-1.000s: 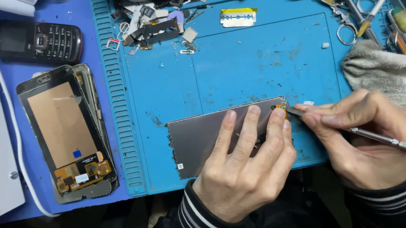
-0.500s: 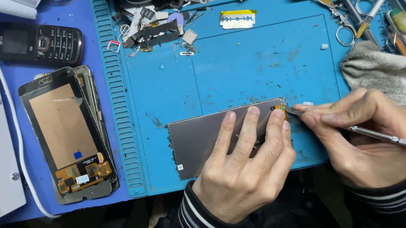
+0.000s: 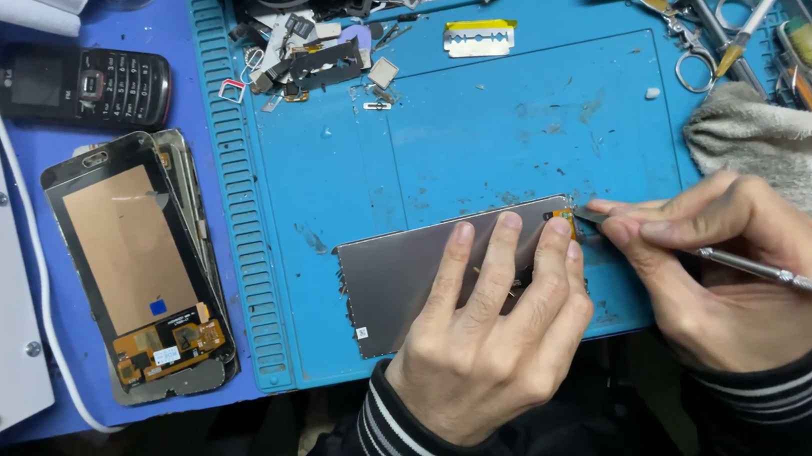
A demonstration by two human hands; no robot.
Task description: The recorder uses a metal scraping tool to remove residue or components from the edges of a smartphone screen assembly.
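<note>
Tabletop (image 3: 111,98): blue surface, with a ribbed blue work mat (image 3: 478,150) filling the centre and right of the frame.
Towel (image 3: 791,157): grey, crumpled, at the right edge of the mat.
Spare screen assemblies (image 3: 139,271): stacked at left centre, flex cable side up, off the mat.
Keypad phone (image 3: 84,86): black, upper left.
Display panel (image 3: 401,274): grey rectangle lying flat at lower centre of the mat, long side across the frame.
Left hand (image 3: 483,340): fingers spread flat over the panel's right half, pressing it down; nothing gripped.
Right hand (image 3: 733,274): fingers closed in a pen grip around a thin metal probe (image 3: 783,277).
Probe tip: at the small gold connector (image 3: 561,217) on the panel's upper right corner, touching or just beside it; too small to tell which.
Razor blade (image 3: 479,39): top centre, among loose scraps and small parts.
Step in hand: appears to be prying or scraping at the corner connector while the panel is pinned.
Next move calls for: a shallow, light tip angle and steady downward hold, since the panel looks thin and the flex delicate.
Change from earlier frames: almost none; both hands and the probe keep the same place at that corner, panel unmoved.
</note>
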